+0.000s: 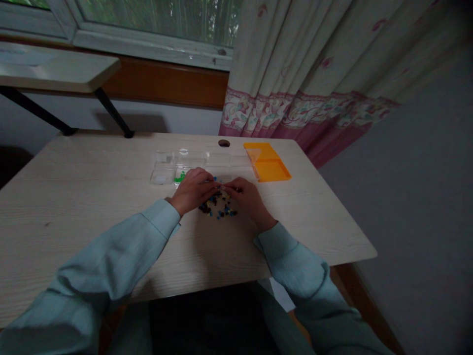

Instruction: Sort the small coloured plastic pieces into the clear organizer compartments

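Note:
My left hand (194, 190) and my right hand (247, 196) meet above the middle of the table, fingertips close together. Both are closed in a pinch; whatever is between the fingers is too small to make out. Just below them lies a loose pile of tiny pieces (226, 212), black, blue and yellow. Behind the hands stands a clear plastic box with compartments (218, 159), partly hidden by them. Tiny green pieces (180, 176) lie in one of its compartments, beside my left hand. A few blue bits show between the hands and the box.
An orange two-part tray (273, 165) lies at the right end of the clear box, slightly overlapped by it. A round hole (223, 143) is near the back edge of the wooden table (111, 197). A raised shelf (55, 69) stands at the back left. A curtain (295, 74) hangs behind.

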`<state>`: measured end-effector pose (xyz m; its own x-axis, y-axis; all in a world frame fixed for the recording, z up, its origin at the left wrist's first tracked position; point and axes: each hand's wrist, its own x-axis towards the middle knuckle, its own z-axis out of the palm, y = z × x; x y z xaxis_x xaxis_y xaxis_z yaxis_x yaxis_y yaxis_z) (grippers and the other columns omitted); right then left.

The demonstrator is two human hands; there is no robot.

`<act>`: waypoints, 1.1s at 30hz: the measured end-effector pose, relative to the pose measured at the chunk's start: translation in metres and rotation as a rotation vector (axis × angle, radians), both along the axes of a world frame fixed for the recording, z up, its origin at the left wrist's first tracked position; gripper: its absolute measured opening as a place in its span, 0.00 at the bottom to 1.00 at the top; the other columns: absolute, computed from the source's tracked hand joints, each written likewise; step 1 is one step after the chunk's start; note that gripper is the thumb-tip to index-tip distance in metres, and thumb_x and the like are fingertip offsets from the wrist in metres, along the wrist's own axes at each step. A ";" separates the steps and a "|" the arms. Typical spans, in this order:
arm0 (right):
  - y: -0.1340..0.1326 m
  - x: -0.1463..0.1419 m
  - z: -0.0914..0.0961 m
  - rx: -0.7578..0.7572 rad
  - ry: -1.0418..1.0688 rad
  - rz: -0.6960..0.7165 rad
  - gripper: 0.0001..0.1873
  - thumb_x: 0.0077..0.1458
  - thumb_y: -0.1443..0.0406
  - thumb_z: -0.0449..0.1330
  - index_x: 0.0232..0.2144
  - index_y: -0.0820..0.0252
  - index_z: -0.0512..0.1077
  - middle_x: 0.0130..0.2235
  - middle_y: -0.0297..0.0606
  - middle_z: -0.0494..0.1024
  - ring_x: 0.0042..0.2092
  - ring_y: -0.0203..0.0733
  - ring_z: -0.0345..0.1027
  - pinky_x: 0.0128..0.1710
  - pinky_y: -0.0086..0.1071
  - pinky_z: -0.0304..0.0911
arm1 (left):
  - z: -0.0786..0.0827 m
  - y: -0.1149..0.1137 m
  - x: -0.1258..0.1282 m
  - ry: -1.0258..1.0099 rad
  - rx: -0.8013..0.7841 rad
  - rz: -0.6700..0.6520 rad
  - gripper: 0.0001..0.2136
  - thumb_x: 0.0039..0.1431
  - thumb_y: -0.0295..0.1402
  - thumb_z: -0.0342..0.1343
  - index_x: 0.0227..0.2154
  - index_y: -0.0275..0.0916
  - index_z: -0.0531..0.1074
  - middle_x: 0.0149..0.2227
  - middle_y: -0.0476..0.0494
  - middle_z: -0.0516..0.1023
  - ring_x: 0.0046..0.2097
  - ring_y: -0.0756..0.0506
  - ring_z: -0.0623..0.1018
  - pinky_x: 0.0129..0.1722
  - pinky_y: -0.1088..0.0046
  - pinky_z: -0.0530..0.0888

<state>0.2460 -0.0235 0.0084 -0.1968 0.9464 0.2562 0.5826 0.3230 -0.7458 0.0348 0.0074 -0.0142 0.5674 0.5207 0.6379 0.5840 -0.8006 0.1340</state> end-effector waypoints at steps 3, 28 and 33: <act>0.000 0.001 0.000 0.023 -0.020 -0.007 0.07 0.57 0.63 0.62 0.35 0.56 0.81 0.33 0.36 0.77 0.37 0.38 0.69 0.39 0.32 0.62 | 0.001 0.000 0.000 -0.005 0.002 0.000 0.13 0.66 0.42 0.53 0.41 0.45 0.80 0.38 0.45 0.77 0.42 0.45 0.71 0.43 0.65 0.65; -0.006 0.021 0.022 -0.026 -0.742 0.052 0.09 0.59 0.66 0.59 0.36 0.58 0.81 0.37 0.41 0.79 0.42 0.43 0.70 0.40 0.33 0.60 | -0.004 0.007 -0.005 -0.114 -0.110 0.268 0.10 0.65 0.39 0.54 0.42 0.43 0.78 0.39 0.42 0.75 0.44 0.43 0.69 0.44 0.63 0.66; -0.006 0.021 0.022 -0.024 -0.745 0.058 0.10 0.59 0.66 0.59 0.36 0.58 0.81 0.37 0.41 0.78 0.42 0.43 0.70 0.41 0.33 0.60 | -0.005 0.007 -0.006 -0.112 -0.114 0.257 0.12 0.67 0.38 0.51 0.44 0.44 0.78 0.40 0.42 0.74 0.44 0.43 0.68 0.44 0.63 0.66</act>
<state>0.2672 -0.0291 0.0309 -0.3597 0.9329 0.0153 0.9189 0.3570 -0.1676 0.0291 0.0143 -0.0188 0.3371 0.7101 0.6181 0.7421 -0.6044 0.2897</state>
